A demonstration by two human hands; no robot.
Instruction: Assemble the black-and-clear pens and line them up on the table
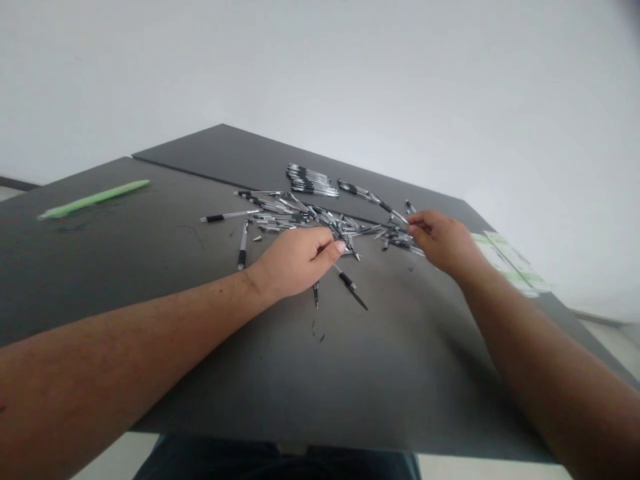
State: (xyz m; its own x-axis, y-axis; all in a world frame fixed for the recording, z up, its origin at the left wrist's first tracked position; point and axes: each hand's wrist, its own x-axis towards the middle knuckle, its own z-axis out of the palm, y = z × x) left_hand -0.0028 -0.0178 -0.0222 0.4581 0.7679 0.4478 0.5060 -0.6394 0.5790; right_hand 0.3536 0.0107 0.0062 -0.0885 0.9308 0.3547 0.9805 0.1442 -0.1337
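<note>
A scattered heap of black-and-clear pens lies in the middle of a dark table. My left hand is closed in a pinch on one pen, whose tip points toward me and to the right. My right hand reaches into the right end of the heap with its fingers curled together on small pen parts; what it grips is too small to name. A short loose piece lies just under my left hand.
A neat row of pens lies at the back of the heap. A long green strip rests at the far left. White and green papers lie at the table's right edge. A seam joins two table halves.
</note>
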